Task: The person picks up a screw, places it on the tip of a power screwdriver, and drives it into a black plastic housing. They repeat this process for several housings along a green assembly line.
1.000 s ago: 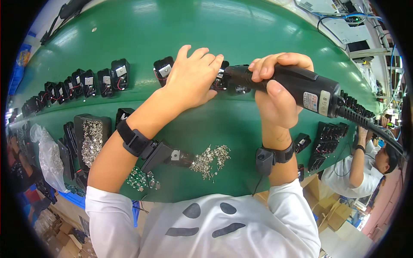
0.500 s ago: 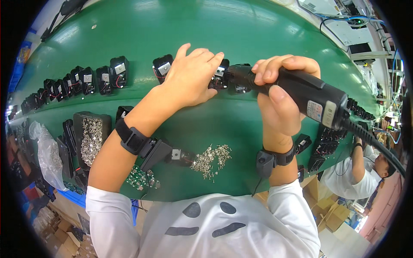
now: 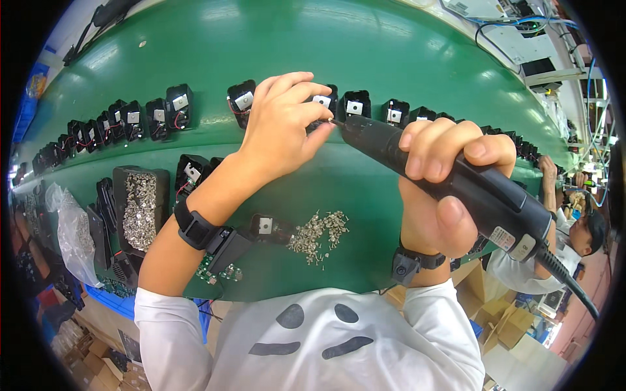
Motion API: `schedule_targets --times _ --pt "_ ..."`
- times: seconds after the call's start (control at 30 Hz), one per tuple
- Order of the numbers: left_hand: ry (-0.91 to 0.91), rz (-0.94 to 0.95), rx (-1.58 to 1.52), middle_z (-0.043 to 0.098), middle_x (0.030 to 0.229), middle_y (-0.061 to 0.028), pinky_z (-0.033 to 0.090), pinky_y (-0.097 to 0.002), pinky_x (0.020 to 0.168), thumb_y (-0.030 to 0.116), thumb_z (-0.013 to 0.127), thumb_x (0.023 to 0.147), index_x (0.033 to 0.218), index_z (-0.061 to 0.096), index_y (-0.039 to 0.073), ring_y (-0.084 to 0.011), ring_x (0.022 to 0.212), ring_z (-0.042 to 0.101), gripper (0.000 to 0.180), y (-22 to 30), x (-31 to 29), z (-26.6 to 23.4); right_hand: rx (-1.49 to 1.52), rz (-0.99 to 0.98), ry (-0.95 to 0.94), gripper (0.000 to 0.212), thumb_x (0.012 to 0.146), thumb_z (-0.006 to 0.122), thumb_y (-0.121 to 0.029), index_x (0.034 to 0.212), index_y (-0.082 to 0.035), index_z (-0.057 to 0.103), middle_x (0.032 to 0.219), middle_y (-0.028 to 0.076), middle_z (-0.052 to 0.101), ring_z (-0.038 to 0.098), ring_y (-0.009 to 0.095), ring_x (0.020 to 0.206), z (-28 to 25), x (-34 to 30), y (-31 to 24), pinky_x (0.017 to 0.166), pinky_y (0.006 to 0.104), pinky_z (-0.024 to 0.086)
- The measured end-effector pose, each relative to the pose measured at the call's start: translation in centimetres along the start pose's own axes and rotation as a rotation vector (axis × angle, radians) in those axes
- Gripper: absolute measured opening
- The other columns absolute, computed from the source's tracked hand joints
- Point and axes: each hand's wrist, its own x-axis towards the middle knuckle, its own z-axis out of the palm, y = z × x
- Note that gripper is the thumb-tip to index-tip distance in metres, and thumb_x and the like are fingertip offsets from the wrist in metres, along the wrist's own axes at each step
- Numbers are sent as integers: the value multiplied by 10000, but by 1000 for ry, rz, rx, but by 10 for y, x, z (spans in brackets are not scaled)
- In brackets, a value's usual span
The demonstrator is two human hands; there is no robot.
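White label (image 3: 507, 238) with red strip on rear of black electric screwdriver (image 3: 456, 182). Clear plastic bag (image 3: 73, 236) at left table edge. Brown cardboard boxes (image 3: 502, 322) lower right.
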Motion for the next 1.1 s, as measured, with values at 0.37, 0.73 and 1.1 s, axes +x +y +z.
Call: schedule_targets --times 0.37,0.73,1.1 --pt "-20 -38 -215 683 1113 -36 408 -453 980 70 748 714 853 727 83 -304 1184 549 141 -8 -5 1 23 2 -23 421 780 670 -218 1133 -89 480 834 51 523 534 192 741 1 2 1 771 391 418" --pt "-231 -74 229 502 1365 -85 212 -569 1138 266 857 602 1355 495 134 -309 1372 353 847 -10 8 0 95 62 98 409 775 687 -11 1108 -22 450 854 112 583 581 195 775 -4 14 46 815 394 493" --pt "-282 -40 181 599 1230 -63 263 -525 1130 233 836 627 1243 584 84 -253 1241 512 682 -20 12 4 57 67 126 405 745 656 36 1094 -2 454 836 129 600 596 199 747 -6 13 63 770 375 516"
